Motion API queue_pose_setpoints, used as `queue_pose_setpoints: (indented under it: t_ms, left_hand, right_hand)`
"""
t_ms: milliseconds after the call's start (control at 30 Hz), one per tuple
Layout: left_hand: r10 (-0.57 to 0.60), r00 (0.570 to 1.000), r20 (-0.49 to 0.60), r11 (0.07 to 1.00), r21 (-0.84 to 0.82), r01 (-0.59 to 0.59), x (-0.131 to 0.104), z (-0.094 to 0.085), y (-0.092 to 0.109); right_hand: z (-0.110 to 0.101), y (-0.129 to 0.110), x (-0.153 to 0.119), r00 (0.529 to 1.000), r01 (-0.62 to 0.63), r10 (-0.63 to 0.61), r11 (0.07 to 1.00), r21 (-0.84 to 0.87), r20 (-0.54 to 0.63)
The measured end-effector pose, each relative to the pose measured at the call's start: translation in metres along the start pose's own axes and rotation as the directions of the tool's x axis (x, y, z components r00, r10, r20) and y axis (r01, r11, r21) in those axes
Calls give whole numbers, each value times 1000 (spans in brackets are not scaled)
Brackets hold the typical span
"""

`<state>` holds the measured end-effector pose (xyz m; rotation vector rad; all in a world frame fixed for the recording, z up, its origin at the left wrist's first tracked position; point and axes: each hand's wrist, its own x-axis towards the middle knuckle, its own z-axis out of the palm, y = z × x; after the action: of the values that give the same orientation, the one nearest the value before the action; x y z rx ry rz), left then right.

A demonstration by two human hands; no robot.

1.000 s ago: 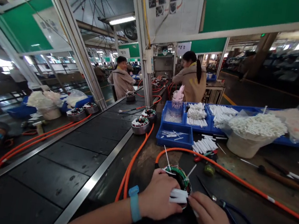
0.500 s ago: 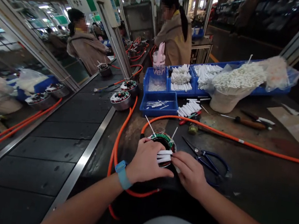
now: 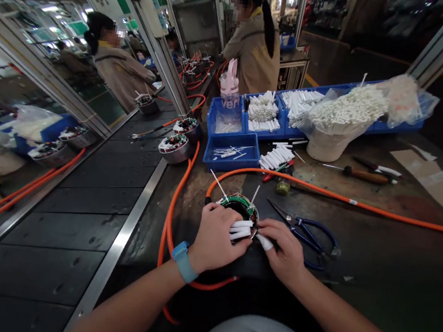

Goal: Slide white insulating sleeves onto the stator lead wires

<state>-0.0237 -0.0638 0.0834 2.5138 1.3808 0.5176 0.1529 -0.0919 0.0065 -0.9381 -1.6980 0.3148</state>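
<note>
A round stator [image 3: 243, 204] with a green ring and two thin white sticks standing up from it sits on the dark bench. My left hand [image 3: 218, 237], with a blue wristband, lies over its near left side, fingers curled round several white tubes [image 3: 241, 228]. At the right rim, my right hand [image 3: 284, 249] has its fingers closed on a white sleeve [image 3: 264, 241]; the fingertips touch the stator's edge. Part of the stator is hidden under both hands.
Blue-handled scissors [image 3: 308, 234] lie right of the stator. An orange cable [image 3: 304, 184] curves behind it. Beyond stand a blue tray [image 3: 230, 162], loose white tubes [image 3: 277, 157] and a bag of white sticks [image 3: 336, 132]. A conveyor [image 3: 74, 228] runs left; two people work farther back.
My left thumb has drawn inward toward the tubes. My right hand has shifted slightly, and the white sleeve at its fingers shows more fully. The whole view has moved a little.
</note>
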Motion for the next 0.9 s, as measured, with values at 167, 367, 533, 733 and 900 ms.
queue_pose_setpoints:
  t_ms: [167, 367, 533, 733, 900]
  left_hand:
    - [1, 998, 68, 997, -77, 4, 0, -6, -3]
    - [-11, 996, 85, 992, -122, 21, -2, -9, -4]
    - [-14, 998, 66, 992, -121, 22, -4, -8, -4]
    - [87, 991, 100, 996, -44, -83, -9, -10, -6]
    - [112, 988, 108, 960, 245, -136, -13, -2, -3]
  right_hand:
    - [1, 4, -7, 997, 73, -73, 997, -32, 22]
    - [3, 6, -12, 993, 119, -117, 988, -99, 35]
    - [-1, 5, -8, 959, 274, -256, 945, -180, 121]
    - [-10, -8, 6, 923, 370, -303, 870, -327, 238]
    - [-16, -18, 17, 902, 388, -289, 869, -309, 320]
